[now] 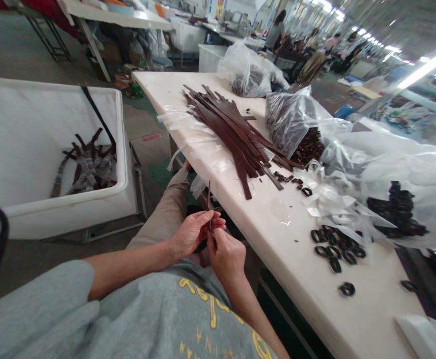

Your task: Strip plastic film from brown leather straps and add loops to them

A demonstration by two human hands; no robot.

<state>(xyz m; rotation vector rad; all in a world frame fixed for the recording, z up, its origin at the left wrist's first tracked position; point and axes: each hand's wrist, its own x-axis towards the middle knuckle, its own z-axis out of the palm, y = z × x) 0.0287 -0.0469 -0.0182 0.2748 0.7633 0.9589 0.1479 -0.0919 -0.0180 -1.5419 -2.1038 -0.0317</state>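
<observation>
Just off the table's front edge, over my lap, a thin brown strap (209, 195) sticks up from between my hands, seen nearly edge-on. My left hand (191, 233) is closed on it, thumb and fingers pinching. Close beside, my right hand (228, 253) is curled with its fingertips at the strap's lower part, which the hands partly hide. A pile of flat brown straps (233, 129) lies on the white table (274, 224) beyond my hands. Several small dark loops (333, 252) are scattered to the right, and more small loops (287, 178) sit by the pile.
Clear plastic bags (293, 119) of small dark pieces stand along the table's far side. Another bag (397, 209) holds black pieces at the right. A white bin (122, 144) with bundled straps (94, 167) is at left. People (276, 32) are in the background.
</observation>
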